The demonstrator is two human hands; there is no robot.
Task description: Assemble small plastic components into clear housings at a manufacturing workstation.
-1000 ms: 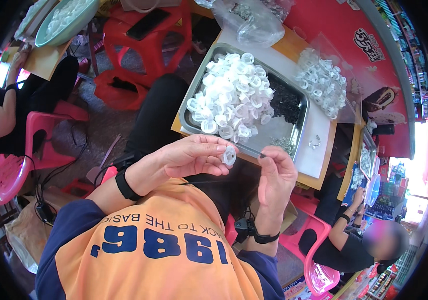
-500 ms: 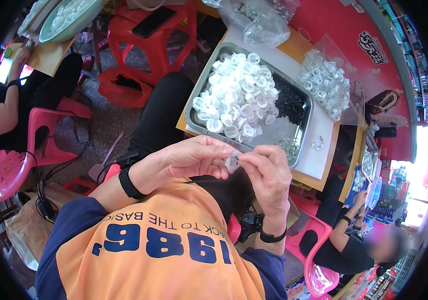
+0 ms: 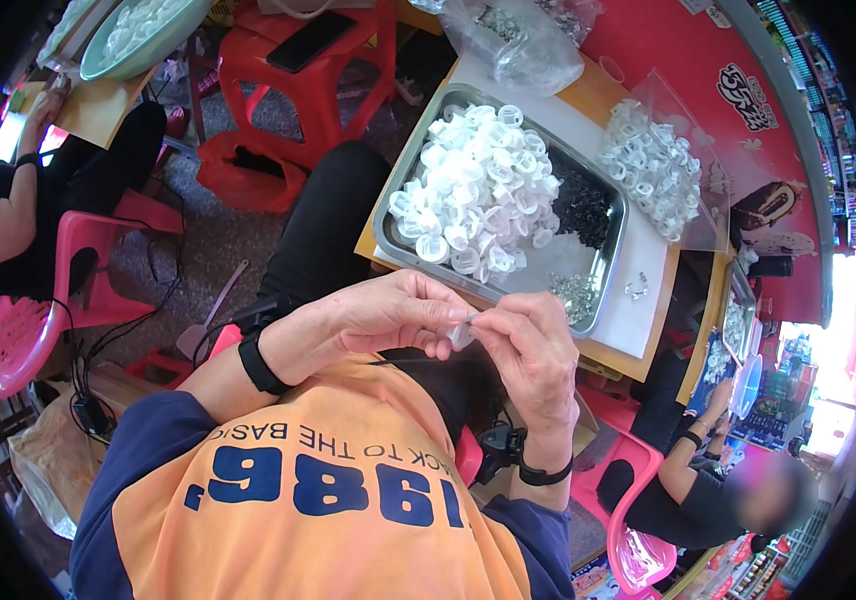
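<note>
Between my two hands sits a small translucent white plastic cap-like part (image 3: 462,335). My left hand (image 3: 403,314) pinches it from the left with thumb and fingers. My right hand (image 3: 533,350) has its fingertips closed at the part's right edge; whether a smaller piece is between them is hidden. Just beyond my hands lies a metal tray (image 3: 548,272) with a heap of similar white plastic parts (image 3: 483,185), small black pieces (image 3: 582,212) and small shiny metal pieces (image 3: 575,296).
A clear bag of white parts (image 3: 651,170) lies right of the tray, near a few loose metal pieces (image 3: 637,287). A red stool (image 3: 303,75) bears a phone (image 3: 313,42). One person (image 3: 10,215) sits at the left, another (image 3: 698,490) at the right on a pink chair (image 3: 638,550).
The plastic part has tilted between my fingers, its face turned more out of view. My right hand has shifted slightly left, its fingertips closer over the part's edge.
</note>
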